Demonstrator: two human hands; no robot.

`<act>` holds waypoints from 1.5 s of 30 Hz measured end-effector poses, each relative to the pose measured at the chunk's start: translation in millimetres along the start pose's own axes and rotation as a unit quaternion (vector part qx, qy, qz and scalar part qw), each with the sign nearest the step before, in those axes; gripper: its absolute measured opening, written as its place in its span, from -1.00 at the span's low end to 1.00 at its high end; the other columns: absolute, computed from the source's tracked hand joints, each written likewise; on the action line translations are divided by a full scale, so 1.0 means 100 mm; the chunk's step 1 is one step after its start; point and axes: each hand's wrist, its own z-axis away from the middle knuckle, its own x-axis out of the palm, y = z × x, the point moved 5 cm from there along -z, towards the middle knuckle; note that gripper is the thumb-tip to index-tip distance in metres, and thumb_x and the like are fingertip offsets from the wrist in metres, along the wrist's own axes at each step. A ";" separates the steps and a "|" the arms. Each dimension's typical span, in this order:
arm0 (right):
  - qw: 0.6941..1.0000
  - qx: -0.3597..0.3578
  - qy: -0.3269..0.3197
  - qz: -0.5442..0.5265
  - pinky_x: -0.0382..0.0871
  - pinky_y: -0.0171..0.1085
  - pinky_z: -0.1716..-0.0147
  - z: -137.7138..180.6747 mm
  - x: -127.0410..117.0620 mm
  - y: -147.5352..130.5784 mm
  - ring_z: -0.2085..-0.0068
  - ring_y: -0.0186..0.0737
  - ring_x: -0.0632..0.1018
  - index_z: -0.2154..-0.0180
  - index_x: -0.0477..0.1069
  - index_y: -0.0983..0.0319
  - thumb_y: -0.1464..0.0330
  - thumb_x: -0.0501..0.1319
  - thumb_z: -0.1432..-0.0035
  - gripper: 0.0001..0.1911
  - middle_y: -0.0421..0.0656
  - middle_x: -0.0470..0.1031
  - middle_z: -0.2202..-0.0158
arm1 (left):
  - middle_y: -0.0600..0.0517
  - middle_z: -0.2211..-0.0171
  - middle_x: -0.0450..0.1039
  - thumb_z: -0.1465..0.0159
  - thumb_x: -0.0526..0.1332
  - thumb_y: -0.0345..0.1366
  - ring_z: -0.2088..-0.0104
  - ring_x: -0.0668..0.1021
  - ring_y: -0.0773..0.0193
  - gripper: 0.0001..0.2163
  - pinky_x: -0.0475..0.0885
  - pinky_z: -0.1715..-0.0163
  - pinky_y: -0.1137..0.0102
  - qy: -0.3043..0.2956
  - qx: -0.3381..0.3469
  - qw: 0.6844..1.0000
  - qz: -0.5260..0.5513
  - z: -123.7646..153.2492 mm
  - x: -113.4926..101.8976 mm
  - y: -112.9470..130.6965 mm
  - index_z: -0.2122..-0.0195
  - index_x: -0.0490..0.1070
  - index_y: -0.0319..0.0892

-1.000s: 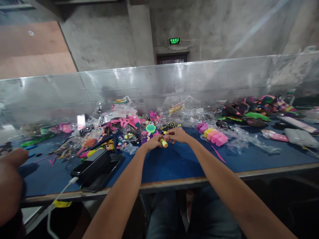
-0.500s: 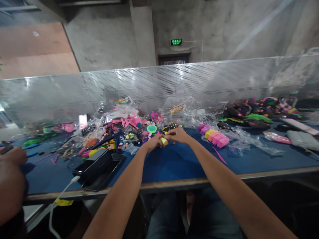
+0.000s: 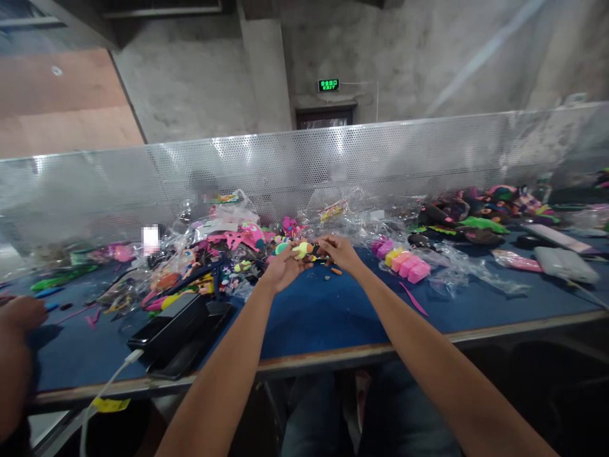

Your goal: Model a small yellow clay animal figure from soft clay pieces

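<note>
My left hand [image 3: 284, 270] grips a small pale-yellow clay-like figure [image 3: 301, 250] between thumb and fingers, raised a little over the blue table. Close to its right side, the fingers of my right hand [image 3: 341, 254] are pinched together; what they hold, if anything, is too small to make out. On the table just below my right hand lie a small orange piece [image 3: 337, 271] and a tiny grey bit [image 3: 327, 277]. Behind my hands, a black dotted item is mostly hidden.
Colourful pieces and plastic wrap [image 3: 185, 260] are heaped at left, near a black power bank [image 3: 166, 324] with a white cable. Right of my hands stand coloured tubs [image 3: 410, 266] and a pink tool [image 3: 413, 298]. Another person's hand [image 3: 23, 311] rests at far left.
My left hand has turned palm-up and raised the yellow figure slightly. My right hand has moved a little up, uncovering the orange piece and grey bit. The view has shifted slightly.
</note>
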 end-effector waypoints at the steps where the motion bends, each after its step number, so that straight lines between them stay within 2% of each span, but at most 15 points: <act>1: 1.000 -0.007 0.020 -0.014 0.40 -0.40 0.61 0.05 -0.03 -0.09 0.45 -0.32 0.45 0.24 0.43 0.26 0.08 0.17 -0.06 -0.61 -0.17 0.43 0.45 | 0.02 0.26 0.45 -0.08 0.17 -0.41 0.29 0.52 0.29 -0.70 0.42 0.19 0.29 -0.003 0.008 1.000 -0.004 0.03 0.07 0.05 0.13 0.26 -0.12; 5: 0.988 -0.042 0.104 -0.108 0.47 -0.36 0.53 0.49 -0.05 -0.49 0.41 -0.32 0.45 0.19 0.39 0.25 0.09 0.21 -0.04 -0.59 -0.17 0.41 0.40 | 0.00 0.24 0.46 -0.11 0.22 -0.34 0.28 0.52 0.26 -0.74 0.44 0.19 0.28 0.004 0.071 0.997 0.003 0.32 0.33 0.26 0.15 0.30 -0.14; 7: 0.984 -0.066 0.081 -0.144 0.48 -0.35 0.54 0.81 0.07 -0.68 0.37 -0.30 0.46 0.09 0.35 0.19 0.09 0.23 -0.04 -0.56 -0.18 0.39 0.36 | 0.00 0.27 0.46 -0.12 0.23 -0.28 0.33 0.51 0.28 -0.73 0.46 0.25 0.31 0.013 0.098 0.995 0.003 0.54 0.46 0.32 0.14 0.33 -0.15; 9: 0.981 -0.092 0.051 -0.162 0.49 -0.33 0.53 1.15 0.23 -0.82 0.32 -0.26 0.47 0.01 0.27 0.13 0.14 0.27 -0.02 -0.50 -0.16 0.40 0.29 | 0.01 0.27 0.45 -0.11 0.25 -0.26 0.36 0.50 0.30 -0.71 0.46 0.34 0.38 0.047 0.116 0.992 0.006 0.79 0.59 0.34 0.13 0.34 -0.14; 11: 0.979 -0.112 0.066 -0.154 0.50 -0.29 0.47 1.46 0.36 -0.92 0.30 -0.24 0.49 -0.04 0.23 0.08 0.20 0.30 -0.02 -0.46 -0.13 0.41 0.25 | 0.02 0.26 0.43 -0.13 0.21 -0.23 0.40 0.49 0.32 -0.72 0.44 0.41 0.41 0.091 0.126 0.988 0.019 1.04 0.73 0.33 0.12 0.35 -0.10; 14: 0.978 -0.139 0.106 -0.111 0.51 -0.20 0.36 1.83 0.50 -1.00 0.24 -0.16 0.50 -0.09 0.19 0.01 0.28 0.32 -0.02 -0.40 -0.11 0.42 0.23 | 0.03 0.37 0.36 -0.14 0.13 -0.19 0.51 0.42 0.36 -0.77 0.41 0.52 0.43 0.139 0.149 0.978 0.044 1.39 0.96 0.30 0.17 0.38 -0.08; 18: 0.975 -0.135 0.149 -0.093 0.50 -0.17 0.35 2.12 0.55 -1.00 0.32 -0.17 0.51 0.04 0.35 -0.02 0.32 0.22 -0.12 -0.66 -0.13 0.42 0.32 | 0.03 0.46 0.26 -0.11 0.12 -0.12 0.62 0.30 0.39 -0.83 0.29 0.70 0.45 0.161 0.128 0.975 0.085 1.68 1.18 0.15 0.36 0.36 -0.07; 21: 0.982 -0.089 0.135 -0.102 0.49 -0.18 0.42 2.18 0.53 -0.95 0.39 -0.17 0.51 0.14 0.43 0.02 0.31 0.19 -0.14 -0.79 -0.14 0.40 0.41 | 0.04 0.48 0.26 -0.13 0.12 -0.04 0.66 0.26 0.42 -0.77 0.18 0.78 0.51 0.179 0.061 0.974 0.127 1.76 1.24 -0.03 0.40 0.33 -0.09; 25: 0.992 -0.059 0.080 -0.076 0.48 -0.21 0.44 2.13 0.52 -0.95 0.42 -0.21 0.48 0.17 0.47 0.05 0.27 0.24 -0.10 -0.79 -0.14 0.40 0.41 | 0.08 0.49 0.28 -0.11 0.19 -0.04 0.63 0.34 0.42 -0.76 0.11 0.82 0.60 0.216 0.015 0.965 0.151 1.78 1.22 -0.20 0.37 0.30 -0.09; 35: 0.993 -0.091 0.071 -0.038 0.43 -0.26 0.49 2.04 0.50 -1.10 0.46 -0.25 0.46 0.40 0.49 0.08 0.33 0.23 -0.10 -0.94 -0.17 0.41 0.47 | 0.11 0.44 0.33 -0.09 0.23 -0.06 0.62 0.38 0.45 -0.77 0.20 0.73 0.56 0.258 -0.012 0.958 0.123 1.78 1.14 -0.30 0.34 0.32 -0.06; 41: 0.994 -0.080 0.059 -0.044 0.45 -0.31 0.51 2.03 0.51 -1.07 0.46 -0.29 0.46 0.39 0.49 0.12 0.33 0.24 -0.09 -0.95 -0.17 0.40 0.45 | 0.13 0.44 0.29 -0.07 0.25 -0.08 0.66 0.31 0.50 -0.75 0.07 0.78 0.57 0.268 -0.004 0.953 0.140 1.77 1.16 -0.30 0.33 0.32 -0.09; 45: 0.990 -0.040 0.043 -0.131 0.43 -0.38 0.56 2.05 0.52 -1.03 0.48 -0.36 0.47 0.31 0.47 0.18 0.32 0.17 -0.17 -0.88 -0.17 0.38 0.41 | 0.15 0.48 0.25 -0.08 0.26 -0.11 0.67 0.29 0.51 -0.76 0.10 0.76 0.58 0.275 -0.005 0.949 0.152 1.77 1.20 -0.27 0.35 0.29 -0.12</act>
